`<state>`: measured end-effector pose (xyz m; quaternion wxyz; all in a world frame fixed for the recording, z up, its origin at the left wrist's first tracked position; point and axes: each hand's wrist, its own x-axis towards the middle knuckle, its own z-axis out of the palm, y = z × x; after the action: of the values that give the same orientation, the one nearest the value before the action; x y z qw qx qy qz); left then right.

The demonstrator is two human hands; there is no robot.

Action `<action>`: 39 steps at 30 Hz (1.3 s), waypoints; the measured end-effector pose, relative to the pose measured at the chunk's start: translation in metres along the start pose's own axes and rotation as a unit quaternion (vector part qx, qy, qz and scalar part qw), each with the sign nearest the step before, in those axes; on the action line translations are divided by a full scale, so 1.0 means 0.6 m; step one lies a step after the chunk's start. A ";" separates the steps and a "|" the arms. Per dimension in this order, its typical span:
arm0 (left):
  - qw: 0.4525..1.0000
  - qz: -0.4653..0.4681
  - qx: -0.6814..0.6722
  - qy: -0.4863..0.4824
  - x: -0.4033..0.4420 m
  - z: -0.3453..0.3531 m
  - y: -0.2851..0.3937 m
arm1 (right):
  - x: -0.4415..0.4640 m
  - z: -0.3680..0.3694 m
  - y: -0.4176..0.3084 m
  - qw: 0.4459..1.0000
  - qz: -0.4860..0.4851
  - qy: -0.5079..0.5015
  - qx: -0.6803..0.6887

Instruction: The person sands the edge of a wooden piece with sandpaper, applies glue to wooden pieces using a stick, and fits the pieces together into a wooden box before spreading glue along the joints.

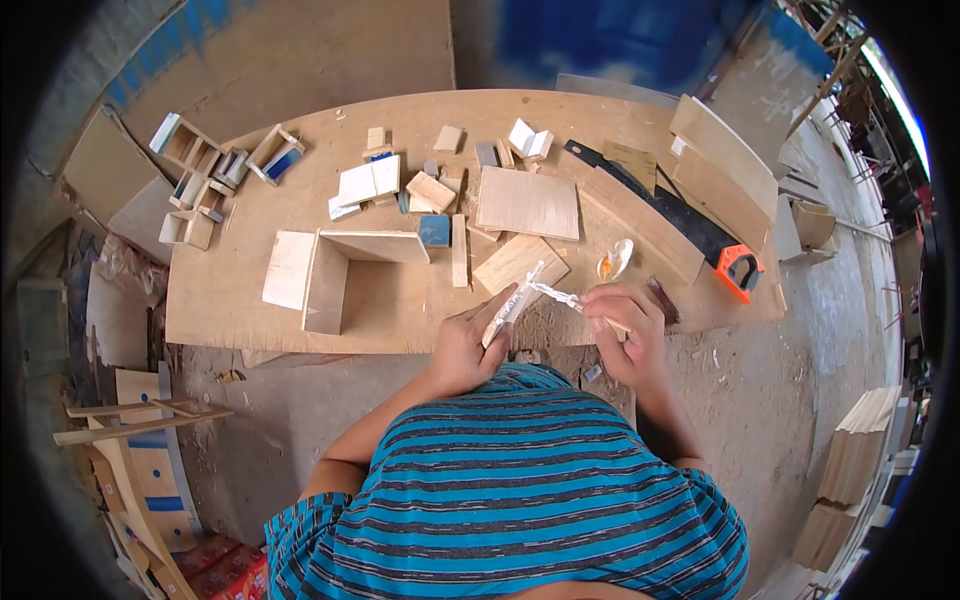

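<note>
Near the table's front edge, my left hand (462, 345) is closed around a small wooden board (510, 308), tilted up. White paste, like glue, streaks its upturned edge. In my right hand (632, 328) I pinch a thin stick (556, 294); its far end is thickly coated in the same white paste and reaches the board's edge. My right fingers hide part of the stick. Just beyond my hands lie a flat wooden block (520, 262) and a small white oval container (621, 258) with something orange in it. A dark reddish piece (663, 299) is right of my right hand.
On the worktable (390, 318), an open wooden box frame (335, 280) stands left. Small blocks and a square panel (528, 203) lie mid-table. A handsaw (690, 222) with an orange handle rests at right, beside leaning boards (725, 165). Small box assemblies (190, 180) sit far left.
</note>
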<state>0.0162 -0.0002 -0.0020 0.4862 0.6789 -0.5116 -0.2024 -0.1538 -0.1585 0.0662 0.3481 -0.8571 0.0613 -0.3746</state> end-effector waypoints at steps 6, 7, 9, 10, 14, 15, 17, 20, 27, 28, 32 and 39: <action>1.000 0.013 0.007 0.010 0.001 0.003 -0.002 | -0.007 0.012 0.011 0.999 -0.020 -0.031 -0.025; 1.000 0.009 0.007 0.009 0.000 0.003 -0.001 | -0.008 0.013 0.012 0.998 -0.032 -0.039 -0.040; 1.000 -0.005 0.000 0.007 0.000 0.001 0.002 | -0.011 0.017 0.013 0.994 -0.064 -0.048 -0.076; 1.000 -0.016 -0.006 0.005 0.000 -0.001 0.004 | -0.013 0.018 0.014 0.991 -0.083 -0.049 -0.097; 0.999 -0.036 -0.011 -0.001 0.001 -0.006 0.008 | -0.023 0.021 0.013 0.980 -0.121 -0.051 -0.147; 1.000 -0.026 -0.004 0.003 0.001 -0.005 0.007 | -0.025 0.019 0.012 0.979 -0.125 -0.050 -0.150; 1.000 -0.008 0.010 0.010 0.000 -0.004 0.005 | -0.027 0.012 0.011 0.977 -0.133 -0.048 -0.158; 0.999 -0.016 -0.025 0.034 0.000 -0.002 -0.001 | -0.019 -0.012 0.008 0.981 -0.112 -0.059 -0.148; 0.997 -0.073 0.008 0.022 -0.003 -0.009 -0.012 | -0.010 -0.069 0.068 0.962 0.147 0.136 -0.186; 0.998 -0.065 0.004 0.023 -0.003 -0.008 -0.010 | -0.006 -0.073 0.079 0.956 0.179 0.155 -0.176; 0.998 -0.054 -0.002 0.024 0.002 -0.008 -0.002 | -0.008 -0.076 0.128 0.942 0.240 0.157 -0.173; 0.997 -0.045 -0.023 0.065 0.000 -0.003 -0.001 | -0.013 -0.052 0.182 0.919 0.262 0.060 -0.289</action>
<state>0.0182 0.0006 -0.0016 0.5243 0.7015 -0.4432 -0.1914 -0.1635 -0.2549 0.0061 0.1668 -0.8497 0.4100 -0.2866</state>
